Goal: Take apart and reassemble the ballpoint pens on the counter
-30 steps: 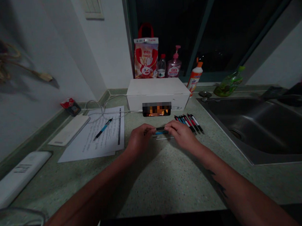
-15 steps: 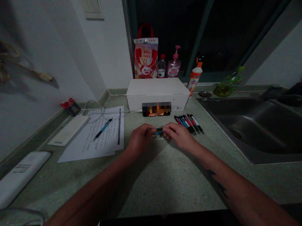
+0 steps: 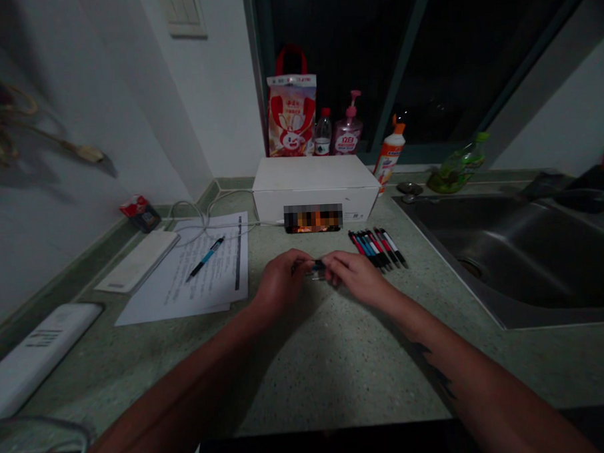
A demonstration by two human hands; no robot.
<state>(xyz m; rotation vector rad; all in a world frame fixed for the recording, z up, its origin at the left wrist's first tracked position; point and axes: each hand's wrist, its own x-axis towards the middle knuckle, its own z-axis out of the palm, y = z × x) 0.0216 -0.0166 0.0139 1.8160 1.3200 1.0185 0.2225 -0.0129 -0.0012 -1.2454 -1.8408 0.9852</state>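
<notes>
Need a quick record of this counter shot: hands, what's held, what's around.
left hand: fingers on a dark pen-like item, mostly hidden
right hand: fingers on the other end of the dark pen-like item
nearest: row of pens, side by side, beyond the right hand
left of hands: blue-and-black pen on paper sheets
behind: white box
right: stainless steel sink

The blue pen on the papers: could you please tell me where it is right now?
In the head view, the blue pen lies diagonally on the printed papers, to the left of the person's left hand and nearer the camera than the white box.
</notes>
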